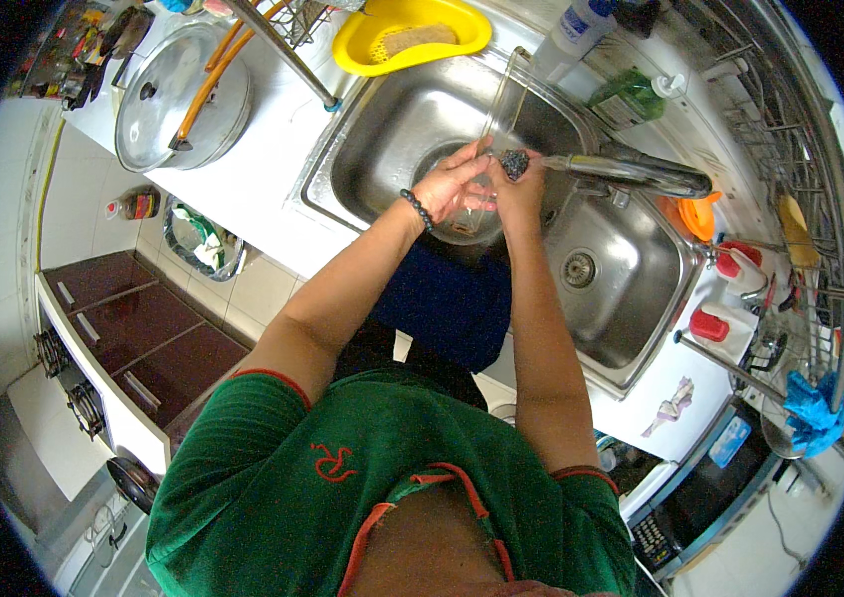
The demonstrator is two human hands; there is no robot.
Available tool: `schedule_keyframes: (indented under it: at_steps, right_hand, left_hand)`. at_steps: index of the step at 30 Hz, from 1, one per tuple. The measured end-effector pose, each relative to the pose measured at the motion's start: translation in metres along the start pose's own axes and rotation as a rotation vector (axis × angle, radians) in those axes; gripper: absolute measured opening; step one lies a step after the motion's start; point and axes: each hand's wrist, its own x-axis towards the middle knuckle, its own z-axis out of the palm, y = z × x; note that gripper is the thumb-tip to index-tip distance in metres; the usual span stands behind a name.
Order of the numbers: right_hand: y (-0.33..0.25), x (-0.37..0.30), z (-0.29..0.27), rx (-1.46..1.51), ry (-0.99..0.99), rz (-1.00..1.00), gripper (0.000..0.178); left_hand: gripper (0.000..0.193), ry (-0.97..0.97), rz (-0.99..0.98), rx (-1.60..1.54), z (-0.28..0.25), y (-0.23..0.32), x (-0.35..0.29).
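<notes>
Left hand [450, 185] apparently holding clear thin-edged piece [507, 99], right hand [521, 191] gripping dark scrubber [514, 164], all over sink [367, 149], upper centre; scrubbing looks underway, how much is left unclear.

The sink [631, 313] is smooth metal with a soft sheen; the faucet [646, 173] is glossier metal. The scrubber [514, 164] looks rough and wiry. The container [494, 111] is clear, smooth and glossy, glass or plastic unclear. The basket [358, 38] is smooth plastic. The counter [258, 214] looks smooth and glossy, the shirt [243, 448] matt cloth, the bracelet [416, 207] shiny beads, the drawers [148, 323] smooth-fronted.
</notes>
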Motion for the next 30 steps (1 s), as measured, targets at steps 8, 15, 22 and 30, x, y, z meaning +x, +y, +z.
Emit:
schedule_keyframes:
  at_steps: [8, 15, 22, 30]
  right_hand:
    - [-0.036, -0.003, -0.011, -0.4, -0.155, -0.442, 0.034]
    - [-0.029, 0.013, 0.009, -0.286, -0.143, -0.122, 0.029]
    - [-0.026, 0.028, 0.015, -0.346, -0.019, -0.203, 0.022]
    - [-0.013, -0.046, 0.027, -0.245, -0.2, -0.223, 0.019]
  left_hand:
    - [0.054, 0.139, 0.015, 0.229, -0.018, -0.009, -0.005]
    - [0.048, 0.231, -0.002, 0.22, -0.005, -0.003, -0.01]
    - [0.053, 0.209, -0.004, 0.311, -0.012, -0.011, -0.014]
    - [0.058, 0.177, 0.065, 0.372, -0.041, -0.014, -0.012]
